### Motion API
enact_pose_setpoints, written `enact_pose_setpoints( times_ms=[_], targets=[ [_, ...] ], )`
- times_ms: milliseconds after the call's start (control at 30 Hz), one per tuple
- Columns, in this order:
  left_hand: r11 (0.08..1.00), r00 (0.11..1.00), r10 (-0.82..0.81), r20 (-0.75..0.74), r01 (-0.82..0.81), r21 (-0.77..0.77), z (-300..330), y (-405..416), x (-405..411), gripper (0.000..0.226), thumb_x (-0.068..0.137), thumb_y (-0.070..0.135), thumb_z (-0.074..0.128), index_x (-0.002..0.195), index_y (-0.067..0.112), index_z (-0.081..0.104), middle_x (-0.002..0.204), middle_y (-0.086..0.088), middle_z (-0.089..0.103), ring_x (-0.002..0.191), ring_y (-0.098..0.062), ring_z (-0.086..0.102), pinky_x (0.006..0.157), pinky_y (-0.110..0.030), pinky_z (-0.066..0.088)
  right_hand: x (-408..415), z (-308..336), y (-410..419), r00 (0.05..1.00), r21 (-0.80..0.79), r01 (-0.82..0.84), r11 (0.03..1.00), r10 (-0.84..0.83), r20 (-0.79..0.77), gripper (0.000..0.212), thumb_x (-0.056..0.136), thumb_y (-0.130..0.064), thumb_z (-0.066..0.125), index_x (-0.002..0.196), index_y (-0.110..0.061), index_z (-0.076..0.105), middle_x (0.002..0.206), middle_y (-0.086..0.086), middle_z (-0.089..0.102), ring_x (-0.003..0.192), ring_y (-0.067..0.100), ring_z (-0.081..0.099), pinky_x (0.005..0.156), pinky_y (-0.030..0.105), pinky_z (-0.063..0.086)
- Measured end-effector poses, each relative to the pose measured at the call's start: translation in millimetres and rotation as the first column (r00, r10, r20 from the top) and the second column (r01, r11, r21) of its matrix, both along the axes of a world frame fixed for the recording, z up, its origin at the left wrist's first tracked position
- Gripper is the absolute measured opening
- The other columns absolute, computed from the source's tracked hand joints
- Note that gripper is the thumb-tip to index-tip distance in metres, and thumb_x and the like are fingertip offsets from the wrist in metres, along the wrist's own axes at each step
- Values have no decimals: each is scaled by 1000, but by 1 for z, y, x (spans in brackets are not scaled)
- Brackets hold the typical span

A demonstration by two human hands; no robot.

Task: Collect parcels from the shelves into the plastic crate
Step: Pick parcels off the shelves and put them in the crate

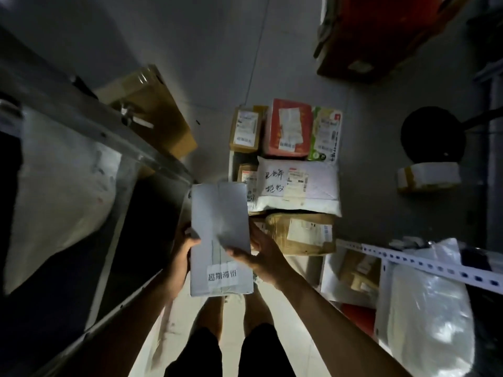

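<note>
I hold a flat grey box parcel (219,238) with a white printed label near its lower end, above my legs. My left hand (185,246) grips its left edge. My right hand (258,254) clasps its right edge, thumb across the front. Just beyond it, on the floor, a pile of parcels lies packed together: a white padded bag with handwriting (299,185), a red box (290,127), a small brown box (246,129), a green-and-white packet (325,134) and a taped brown carton (302,232). The crate under them is barely visible.
A metal shelf frame (89,123) with a white bag (57,191) fills the left. A brown carton (152,107) lies on the floor behind it. At the right stands a white perforated shelf rail (424,261) with plastic-wrapped bags (430,308). A tape roll (428,176) and a black round base (432,134) sit on the grey floor.
</note>
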State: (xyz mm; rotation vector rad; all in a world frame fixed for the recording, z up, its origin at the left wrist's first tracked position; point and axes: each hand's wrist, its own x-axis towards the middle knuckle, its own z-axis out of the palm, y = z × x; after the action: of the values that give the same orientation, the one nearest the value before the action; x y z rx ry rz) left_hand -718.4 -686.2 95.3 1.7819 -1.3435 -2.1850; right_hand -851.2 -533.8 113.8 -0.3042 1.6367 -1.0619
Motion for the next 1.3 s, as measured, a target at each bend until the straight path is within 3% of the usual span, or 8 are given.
enact_pose_setpoints(
  times_ms=[167, 300, 367, 500, 633, 767, 1000, 1300],
  targets=[
    [995, 995, 60, 77, -66, 79, -67, -2, -20, 16, 96, 22, 54, 107, 15, 63, 115, -22, 63, 112, -41, 58, 101, -50, 44, -21, -58, -8, 999, 0, 37, 999, -37, 16, 81, 83, -36, 83, 151, -44, 38, 134, -18, 63, 127, 2, 57, 108, 39, 50],
    [999, 998, 18, 64, -20, 37, -101, -14, -43, 18, 104, 18, 41, 106, 20, 59, 90, -2, 69, 84, -18, 66, 73, -29, 53, -41, -98, -22, 995, -34, 83, 996, -81, 51, 79, 86, -21, 81, 152, -36, 39, 132, -10, 64, 122, -1, 59, 90, 16, 53],
    [998, 998, -32, 49, 30, 48, -116, -24, -57, 22, 105, 22, 40, 105, 15, 61, 75, 4, 70, 69, -8, 67, 69, -26, 54, -52, -119, -31, 995, -51, 97, 994, -95, 38, 82, 86, -21, 81, 154, -35, 37, 133, -8, 63, 121, 1, 60, 88, 16, 54],
    [985, 981, -174, -82, 175, 3, -132, -38, -84, 48, 92, 36, 48, 131, 8, 52, 103, -12, 69, 92, -25, 68, 78, -37, 55, -71, -157, -45, 994, -55, 105, 993, -106, -27, 92, 81, -39, 84, 156, -43, 30, 138, -10, 59, 127, 8, 57, 98, 28, 55],
    [985, 982, -175, -76, 174, -18, -145, -37, -105, 23, 96, 36, 47, 118, 27, 48, 105, -10, 62, 98, -26, 62, 79, -34, 51, -86, -184, -49, 990, -35, 137, 990, -138, -16, 91, 81, -39, 83, 156, -39, 32, 137, -11, 60, 123, 7, 58, 92, 20, 55],
    [973, 972, -228, -59, 227, -25, -157, -36, -107, 69, 72, 52, 58, 132, 23, 39, 122, -16, 55, 112, -32, 59, 90, -44, 51, -90, -200, -44, 990, -33, 134, 990, -135, -32, 87, 83, -38, 82, 155, -31, 34, 136, -7, 61, 126, 12, 59, 98, 28, 55],
    [962, 962, -273, -20, 272, -18, -167, -37, -116, 79, 66, 54, 59, 133, 18, 37, 119, -18, 57, 109, -36, 59, 89, -49, 52, -91, -205, -39, 986, -42, 158, 986, -160, -44, 86, 86, -34, 80, 156, -27, 32, 137, -4, 60, 127, 11, 58, 102, 33, 54],
    [960, 961, -276, -28, 275, -48, -181, -29, -120, 49, 73, 28, 55, 120, 27, 44, 115, -7, 58, 109, -28, 58, 88, -41, 49, -97, -210, -28, 986, -11, 155, 988, -155, -67, 81, 87, -33, 79, 155, -26, 36, 133, -7, 62, 122, 8, 61, 99, 37, 57]
  ],
)
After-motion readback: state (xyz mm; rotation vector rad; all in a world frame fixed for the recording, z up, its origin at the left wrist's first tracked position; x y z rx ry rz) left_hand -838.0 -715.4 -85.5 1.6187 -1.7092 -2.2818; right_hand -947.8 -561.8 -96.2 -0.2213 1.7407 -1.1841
